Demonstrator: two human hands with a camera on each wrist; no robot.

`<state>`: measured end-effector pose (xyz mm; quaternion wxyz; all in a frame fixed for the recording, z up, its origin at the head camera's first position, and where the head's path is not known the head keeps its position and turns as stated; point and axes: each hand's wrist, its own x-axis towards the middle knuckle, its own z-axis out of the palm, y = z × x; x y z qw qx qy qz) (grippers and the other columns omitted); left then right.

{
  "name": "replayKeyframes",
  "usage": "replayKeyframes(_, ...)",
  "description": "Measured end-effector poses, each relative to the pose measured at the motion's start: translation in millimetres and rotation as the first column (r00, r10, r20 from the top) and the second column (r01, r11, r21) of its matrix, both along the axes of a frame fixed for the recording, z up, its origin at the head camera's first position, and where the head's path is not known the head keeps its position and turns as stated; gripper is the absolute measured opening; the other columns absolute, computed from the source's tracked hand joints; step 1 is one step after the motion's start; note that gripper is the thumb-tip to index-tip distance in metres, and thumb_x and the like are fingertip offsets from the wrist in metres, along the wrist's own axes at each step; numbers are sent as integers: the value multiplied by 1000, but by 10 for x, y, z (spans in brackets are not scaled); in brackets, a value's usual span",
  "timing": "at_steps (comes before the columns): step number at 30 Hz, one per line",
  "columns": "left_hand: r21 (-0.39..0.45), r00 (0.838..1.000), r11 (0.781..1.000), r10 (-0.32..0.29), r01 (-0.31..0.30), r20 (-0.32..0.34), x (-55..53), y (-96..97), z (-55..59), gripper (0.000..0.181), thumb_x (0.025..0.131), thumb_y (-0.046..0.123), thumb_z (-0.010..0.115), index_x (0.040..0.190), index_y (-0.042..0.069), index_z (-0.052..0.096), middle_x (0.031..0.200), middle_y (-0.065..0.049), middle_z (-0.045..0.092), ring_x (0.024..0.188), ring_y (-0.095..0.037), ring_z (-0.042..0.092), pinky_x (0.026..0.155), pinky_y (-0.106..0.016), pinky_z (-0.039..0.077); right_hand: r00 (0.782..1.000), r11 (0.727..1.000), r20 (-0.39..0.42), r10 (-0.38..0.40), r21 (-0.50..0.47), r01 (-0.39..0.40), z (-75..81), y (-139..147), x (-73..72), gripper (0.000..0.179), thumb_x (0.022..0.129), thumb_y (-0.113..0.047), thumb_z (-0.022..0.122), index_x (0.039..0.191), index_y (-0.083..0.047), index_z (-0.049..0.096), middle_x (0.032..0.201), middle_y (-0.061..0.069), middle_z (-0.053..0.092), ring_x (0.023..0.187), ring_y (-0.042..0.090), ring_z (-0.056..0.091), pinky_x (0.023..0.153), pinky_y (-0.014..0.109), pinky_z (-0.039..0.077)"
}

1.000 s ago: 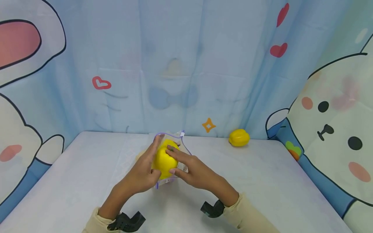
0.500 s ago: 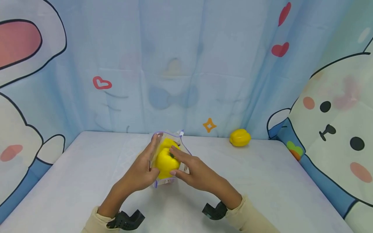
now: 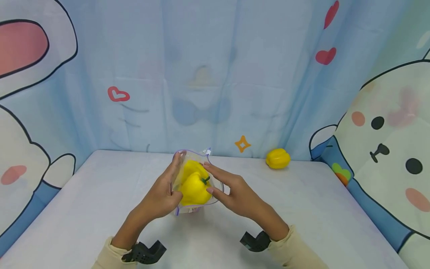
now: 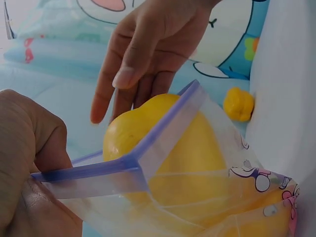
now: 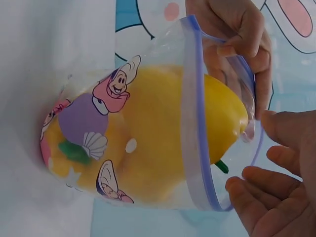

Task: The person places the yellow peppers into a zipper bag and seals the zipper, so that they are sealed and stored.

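Observation:
A clear zip bag (image 5: pixel 195 98) with purple rim strips and cartoon prints stands on the table, its mouth wide. My left hand (image 3: pixel 161 196) grips the bag's left rim between thumb and fingers. A yellow bell pepper (image 3: pixel 195 191) with a green stem (image 5: pixel 221 166) sits in the mouth, its top poking above the purple rim in both wrist views. More yellow (image 4: pixel 269 215) shows through the plastic near the bottom of the bag. To the right, my right hand (image 3: pixel 240 194) has extended fingers right at the bag's rim, beside the pepper, gripping nothing.
Another yellow bell pepper (image 3: pixel 278 158) lies by the back edge of the white table (image 3: pixel 285 209), right of the bag. Behind the table hangs a blue curtain (image 3: pixel 144 56) with cartoon animals.
My right hand has drawn back rightward off the pepper, uncovering its stem. The bag's right rim has spread outward and the pepper has shifted slightly right. My left hand keeps its hold.

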<state>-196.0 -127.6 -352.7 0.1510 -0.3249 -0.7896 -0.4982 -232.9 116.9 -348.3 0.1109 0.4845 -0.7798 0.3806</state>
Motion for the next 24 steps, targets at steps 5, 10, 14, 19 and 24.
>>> replayKeyframes(5, 14, 1000, 1000, -2, 2, 7, 5, 6, -3, 94, 75, -23, 47, 154, -2, 1, 161, -10, 10, 146, -24, 8, 113, -27, 11, 1000, 990, -5, 7, -142, -8, 5, 71, -53, 50, 91, 3, 62, 140, 1, 49, 142, 11, 51, 129, 26, 49, 98, 38, 46)
replayKeyframes(10, 14, 1000, 1000, 9, -10, 16, 19, 15, -5, 94, 74, -23, 47, 154, -2, 2, 161, -9, 11, 146, -23, 9, 112, -27, 10, 998, 970, -6, -60, -235, 57, -36, 204, -156, 44, 90, 9, 60, 133, 4, 55, 134, 14, 57, 124, 29, 54, 95, 39, 48)
replayKeyframes(14, 13, 1000, 1000, 10, -10, 23, 20, 15, -1, 94, 74, -23, 47, 154, -2, 1, 161, -7, 10, 146, -23, 9, 112, -26, 10, 989, 956, 7, -150, -256, 146, -11, 309, -175, 38, 90, 12, 58, 128, 10, 56, 129, 20, 59, 118, 34, 56, 92, 43, 49)
replayKeyframes(19, 12, 999, 1000, 15, -15, 31, 23, 17, 0, 94, 75, -22, 47, 154, -1, 2, 161, -6, 10, 146, -23, 9, 112, -26, 10, 959, 923, 89, -271, -259, 285, 27, 448, -197, 32, 90, 13, 57, 121, 18, 56, 123, 30, 59, 114, 43, 56, 91, 36, 50)
replayKeyframes(24, -2, 999, 1000, 31, -30, 30, 31, 18, 0, 94, 75, -21, 48, 154, 0, 2, 161, -5, 11, 146, -23, 9, 112, -26, 10, 917, 885, 212, -336, -262, 385, -154, 656, -420, 33, 95, 4, 56, 125, 15, 56, 128, 28, 57, 119, 41, 54, 89, 15, 47)
